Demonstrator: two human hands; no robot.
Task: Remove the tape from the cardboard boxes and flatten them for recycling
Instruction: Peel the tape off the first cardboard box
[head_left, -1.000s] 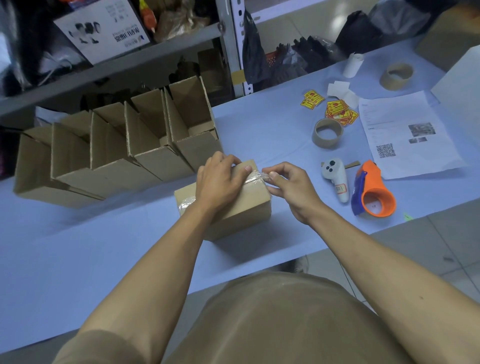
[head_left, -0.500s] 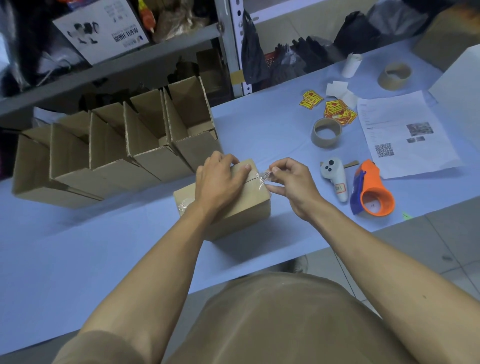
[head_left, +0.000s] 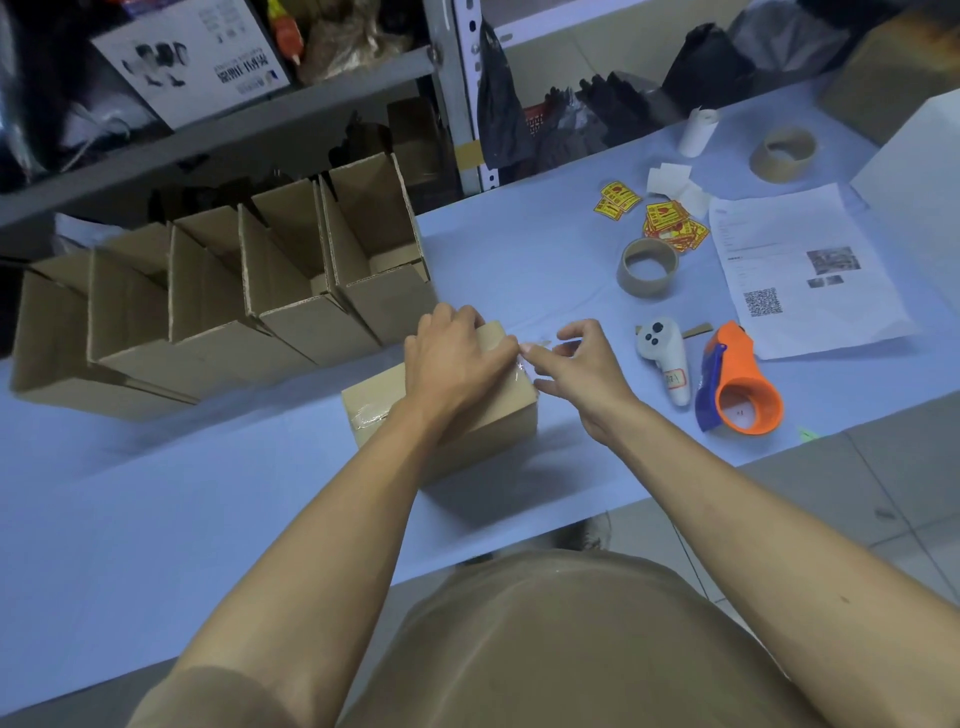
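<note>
While left hand (head_left: 457, 364) presses box (head_left: 441, 415), tape (head_left: 524, 364) at right fingers (head_left: 535, 353)

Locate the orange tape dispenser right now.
In the head view the orange tape dispenser lies on the blue table near its front edge, right of the person's right hand, beside the white controller and below the printed sheet.

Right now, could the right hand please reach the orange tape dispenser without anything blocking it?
Probably yes: the right hand is beside the taped box, and only the white controller lies between it and the orange tape dispenser, low enough to pass over.
</note>
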